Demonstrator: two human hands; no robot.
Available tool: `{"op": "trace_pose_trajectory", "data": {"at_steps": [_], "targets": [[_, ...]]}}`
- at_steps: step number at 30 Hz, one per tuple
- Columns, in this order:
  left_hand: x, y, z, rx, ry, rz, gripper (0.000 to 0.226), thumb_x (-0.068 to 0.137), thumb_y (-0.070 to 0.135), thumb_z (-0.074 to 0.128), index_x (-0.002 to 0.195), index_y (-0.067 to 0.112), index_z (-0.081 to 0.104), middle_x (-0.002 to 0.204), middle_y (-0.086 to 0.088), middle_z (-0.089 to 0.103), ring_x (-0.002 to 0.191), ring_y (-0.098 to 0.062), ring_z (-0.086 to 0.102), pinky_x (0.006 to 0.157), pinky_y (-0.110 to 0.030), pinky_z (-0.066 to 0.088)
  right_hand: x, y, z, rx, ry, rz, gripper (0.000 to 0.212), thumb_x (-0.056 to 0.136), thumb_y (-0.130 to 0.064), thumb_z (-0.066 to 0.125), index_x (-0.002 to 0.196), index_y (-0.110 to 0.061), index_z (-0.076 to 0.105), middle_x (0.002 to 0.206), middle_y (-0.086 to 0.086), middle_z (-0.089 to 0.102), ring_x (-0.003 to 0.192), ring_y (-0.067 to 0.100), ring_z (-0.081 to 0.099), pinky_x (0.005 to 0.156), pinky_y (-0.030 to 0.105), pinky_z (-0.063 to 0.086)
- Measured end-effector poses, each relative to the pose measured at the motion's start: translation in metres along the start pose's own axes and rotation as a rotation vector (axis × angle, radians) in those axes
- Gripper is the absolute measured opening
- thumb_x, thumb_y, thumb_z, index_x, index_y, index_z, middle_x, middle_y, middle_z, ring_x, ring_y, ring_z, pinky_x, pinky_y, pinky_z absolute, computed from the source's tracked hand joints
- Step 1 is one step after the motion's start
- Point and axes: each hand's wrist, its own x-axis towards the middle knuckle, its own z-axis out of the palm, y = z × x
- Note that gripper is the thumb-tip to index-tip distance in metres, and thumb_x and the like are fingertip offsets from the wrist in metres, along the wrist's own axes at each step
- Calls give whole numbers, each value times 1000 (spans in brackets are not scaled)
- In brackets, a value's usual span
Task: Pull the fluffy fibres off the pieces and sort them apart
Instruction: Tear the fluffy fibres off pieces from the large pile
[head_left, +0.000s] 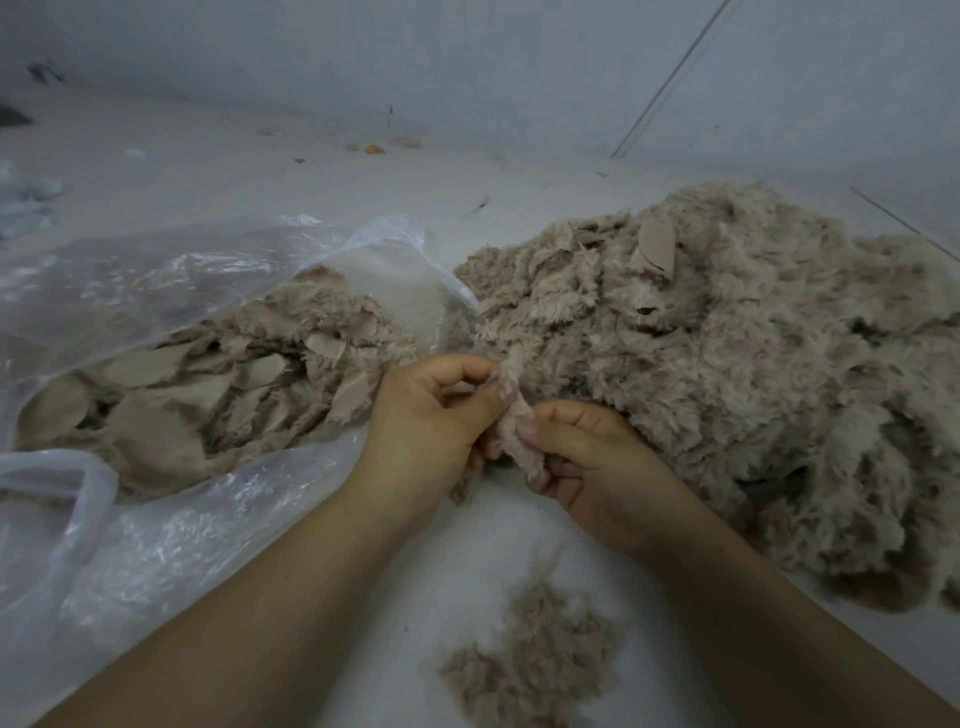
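Pale grey floor (218, 171) fills my view, and on it I count one large heap of fluffy pieces (753, 374) at right, one clear plastic bag (156, 519) of pieces at left, and one small tuft pile of loose fibres (535, 660) at bottom centre. At mid-frame I see two hands on one fluffy strip (517, 421): the left hand (431, 415) pinches its upper part, the right hand (597, 467) pinches it just below, the strip running between both thumbs.
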Motion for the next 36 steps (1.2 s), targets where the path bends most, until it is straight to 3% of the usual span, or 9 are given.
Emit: {"op": "trace_pose_trajectory", "data": {"at_steps": [3, 8, 13, 16, 18, 20, 23, 28, 36], "targets": [[1, 0, 0, 17, 16, -2, 13, 87, 10, 70, 73, 10, 72, 52, -12, 60, 35, -16, 46, 36, -19, 36, 1, 0, -1, -2, 16, 13, 15, 76, -15, 69, 82, -2, 67, 68, 8, 61, 51, 8, 48, 47, 17, 41], [2, -2, -2, -30, 15, -45, 27, 91, 10, 64, 65, 13, 63, 49, -15, 54, 34, -23, 41, 33, -20, 31, 2, -3, 4, 197, 143, 49, 8, 81, -13, 62, 81, -4, 61, 59, 2, 58, 44, 6, 47, 44, 19, 40], [2, 0, -3, -25, -9, -104, 5, 70, 13, 55, 67, 17, 57, 55, -16, 55, 42, -31, 41, 36, -25, 32, 4, -3, 4, 311, 233, 83, 11, 93, -18, 56, 84, -11, 56, 47, -6, 48, 35, 4, 29, 43, 22, 35], [-1, 1, -4, 72, -131, 59, 43, 67, 8, 60, 105, 27, 58, 102, -10, 60, 52, -40, 43, 39, -43, 41, 1, 0, 5, 273, 203, 105, 47, 79, -28, 68, 115, 1, 62, 77, 8, 68, 50, 11, 55, 50, 24, 38], [-2, 3, -3, 181, -226, 162, 52, 72, -1, 64, 118, 22, 60, 111, -7, 60, 66, -40, 57, 53, -50, 52, 0, 0, 6, 262, 197, 102, 68, 74, -31, 69, 129, 6, 54, 103, 20, 66, 64, 17, 63, 53, 24, 38], [-2, 1, 0, 301, -191, 185, 31, 76, 0, 74, 103, 16, 70, 96, -3, 69, 77, -20, 68, 65, -44, 58, 1, -1, 6, 280, 183, 98, 64, 77, -31, 65, 126, 9, 53, 88, 14, 69, 52, 10, 61, 47, 20, 41], [-5, -4, 2, 338, -96, 150, 13, 84, 5, 73, 79, 18, 72, 57, 8, 65, 45, -2, 57, 44, -22, 47, 4, -2, 3, 369, 155, 131, 35, 88, -32, 56, 97, 0, 63, 48, -3, 48, 35, 3, 40, 44, 18, 40], [-5, 0, 2, 248, -53, 65, 23, 91, 13, 66, 71, 4, 71, 47, -12, 60, 36, -16, 55, 39, -22, 43, 4, 0, 1, 433, 75, 86, 11, 75, -16, 59, 81, -7, 58, 54, -4, 34, 40, 5, 30, 49, 19, 41], [-10, 3, 6, 241, -191, 27, 24, 84, 28, 70, 75, 6, 68, 54, -7, 66, 38, -20, 60, 37, -26, 47, 6, 7, -2, 213, 19, -60, 16, 85, -18, 62, 90, -4, 56, 61, 0, 65, 47, 3, 55, 50, 18, 46]]}}
